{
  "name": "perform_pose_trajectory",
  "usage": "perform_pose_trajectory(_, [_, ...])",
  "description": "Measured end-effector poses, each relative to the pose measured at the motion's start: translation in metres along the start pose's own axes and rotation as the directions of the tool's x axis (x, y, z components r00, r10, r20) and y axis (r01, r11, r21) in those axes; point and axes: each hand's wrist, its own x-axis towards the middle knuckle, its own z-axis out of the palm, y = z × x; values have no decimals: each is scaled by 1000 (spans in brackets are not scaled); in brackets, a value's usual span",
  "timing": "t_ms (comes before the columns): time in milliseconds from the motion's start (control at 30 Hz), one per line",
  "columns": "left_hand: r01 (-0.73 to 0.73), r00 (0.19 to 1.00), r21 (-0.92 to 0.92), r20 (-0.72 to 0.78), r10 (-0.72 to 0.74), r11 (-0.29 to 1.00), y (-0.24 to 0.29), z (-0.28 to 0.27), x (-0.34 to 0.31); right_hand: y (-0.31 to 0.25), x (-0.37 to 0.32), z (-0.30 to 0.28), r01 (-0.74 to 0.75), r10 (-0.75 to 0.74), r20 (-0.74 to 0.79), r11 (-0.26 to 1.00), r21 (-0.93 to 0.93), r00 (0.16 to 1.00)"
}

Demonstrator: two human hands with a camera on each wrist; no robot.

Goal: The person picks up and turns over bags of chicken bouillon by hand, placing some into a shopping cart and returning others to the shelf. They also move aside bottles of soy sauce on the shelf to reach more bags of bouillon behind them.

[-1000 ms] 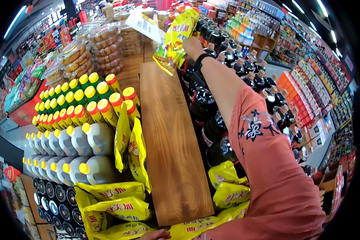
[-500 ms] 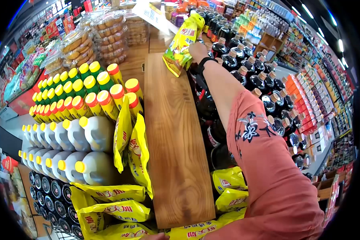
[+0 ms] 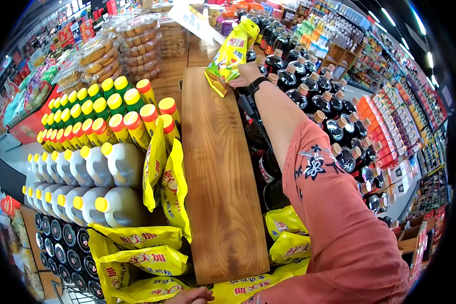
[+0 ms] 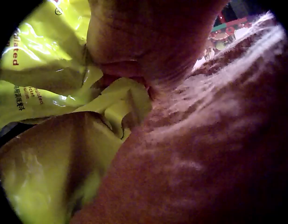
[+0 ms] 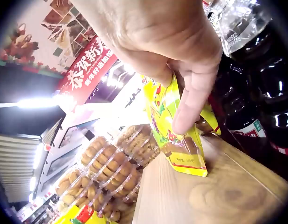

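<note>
At the far end of a long wooden board (image 3: 223, 177), a yellow bag of chicken bouillon (image 3: 233, 48) stands upright, leaning slightly. My right hand (image 3: 247, 75) grips its right side low down. In the right wrist view, the fingers (image 5: 193, 95) curl round the bag's edge, and its bottom (image 5: 188, 163) is right at the wood. Low in the head view, my left hand (image 3: 191, 296) is partly cut off by the frame. The left wrist view shows it pinching the crimped corner of another yellow bouillon bag (image 4: 55, 154), beside further bags.
Yellow bags (image 3: 172, 187) stand along the board's left and near sides. Beyond them are white jugs (image 3: 121, 164) and yellow-capped bottles (image 3: 101, 109). Dark bottles (image 3: 319, 101) crowd the right side under my arm. Stacked cookie tubs (image 3: 139, 45) and a white sign (image 3: 195, 23) stand behind.
My right hand has brought the bag down to the board's far end and shifted lower on its side. The head view has tilted slightly. More of my left hand shows than half a second ago.
</note>
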Motion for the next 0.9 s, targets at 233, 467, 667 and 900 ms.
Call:
perform_pose_trajectory(233, [36,999,-8,24,-36,999,1,-1,2,11,1,16,306,-329,-33,907,-289,944])
perform_pose_trajectory(467, [89,996,-39,15,-88,995,2,-1,0,6,-6,12,427,-455,-33,856,-290,890])
perform_pose_trajectory(667, [49,999,-6,5,-49,999,13,0,-1,4,-12,20,296,-362,-101,868,-399,927])
perform_pose_trajectory(900, [-149,989,87,11,148,985,7,1,-7,-34,-97,25,236,-283,-111,918,-319,953])
